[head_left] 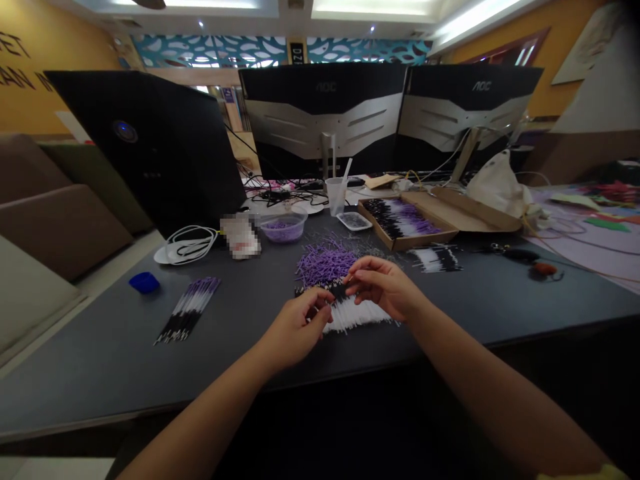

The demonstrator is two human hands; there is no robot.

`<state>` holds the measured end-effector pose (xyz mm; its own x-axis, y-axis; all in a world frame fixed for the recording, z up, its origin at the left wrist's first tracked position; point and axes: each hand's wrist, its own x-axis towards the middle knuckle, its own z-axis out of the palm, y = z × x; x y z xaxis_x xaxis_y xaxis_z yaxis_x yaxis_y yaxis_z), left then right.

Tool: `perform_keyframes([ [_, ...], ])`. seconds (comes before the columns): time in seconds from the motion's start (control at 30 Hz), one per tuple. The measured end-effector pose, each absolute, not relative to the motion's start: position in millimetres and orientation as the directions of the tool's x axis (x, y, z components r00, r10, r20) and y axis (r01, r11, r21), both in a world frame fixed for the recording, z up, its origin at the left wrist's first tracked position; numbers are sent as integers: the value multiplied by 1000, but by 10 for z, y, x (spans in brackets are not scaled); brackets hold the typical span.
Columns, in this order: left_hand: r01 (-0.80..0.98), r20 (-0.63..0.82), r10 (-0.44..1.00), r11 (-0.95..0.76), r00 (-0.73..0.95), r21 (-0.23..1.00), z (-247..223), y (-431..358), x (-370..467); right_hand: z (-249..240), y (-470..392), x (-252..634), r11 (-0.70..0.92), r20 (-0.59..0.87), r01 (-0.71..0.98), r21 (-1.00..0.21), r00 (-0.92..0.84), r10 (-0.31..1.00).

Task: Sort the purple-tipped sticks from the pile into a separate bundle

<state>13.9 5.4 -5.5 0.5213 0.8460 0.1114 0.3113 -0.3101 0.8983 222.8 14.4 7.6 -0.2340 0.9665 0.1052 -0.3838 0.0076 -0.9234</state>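
My left hand (300,323) is curled, thumb and fingers drawn together over a row of slim white sticks with black ends (363,317). To its right, my right hand (387,287) bends its fingers towards the thumb in a pinch above the same row. Anything between the fingertips of either hand is too small to make out. Just behind both hands lies a heap of short purple tubes (325,260). Thin clear pieces (373,248) are scattered beside the heap.
A bundle of purple, white and black sticks (187,310) and a blue cup (145,283) lie left. Behind are a plastic bowl (283,230), a small tray (355,221), a cup with a straw (336,197) and an open cardboard box (445,235). Monitors (325,120) stand at the back.
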Motion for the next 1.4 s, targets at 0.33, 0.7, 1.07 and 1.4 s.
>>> perform_keyframes([
  [0.33, 348, 71, 859, -280, 507, 895, -78, 60, 130, 31, 171, 2203, -31, 69, -385, -923, -243, 968],
  [0.7, 292, 118, 856, -297, 503, 909, -125, 29, 144, -17, 148, 2151, -14, 56, -238, -971, -286, 957],
  [1.07, 387, 324, 859, -476, 395, 790, -115, -16, 66, 15, 42, 2129, 215, 170, 114, -970, -315, 934],
  [1.4, 534, 310, 865, -491, 395, 688, -50, 79, -70, 112, 54, 2325, 208, 105, 303, -930, -322, 941],
])
